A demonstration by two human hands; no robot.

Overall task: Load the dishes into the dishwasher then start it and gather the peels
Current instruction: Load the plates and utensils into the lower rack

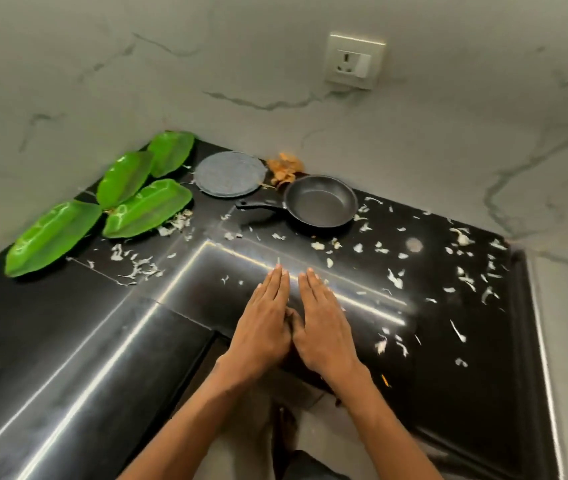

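Observation:
My left hand point(263, 322) and my right hand point(322, 323) lie flat side by side on the black countertop point(78, 341), fingers straight and together, thumbs touching, holding nothing. White peels point(395, 278) are scattered over the counter, mostly to the right of my hands, with a denser patch of peels point(138, 266) to the left. A heap of orange peels point(284, 166) sits against the wall in the corner. A small black frying pan point(318, 200) stands empty beyond my hands. Several green leaf-shaped plates point(147, 207) lie at the far left.
A round grey mat point(230, 173) lies next to the pan in the corner. A wall socket point(355, 60) is set in the marble wall above. The counter's raised edge point(531, 306) runs along the right; its front edge drops off just below my wrists.

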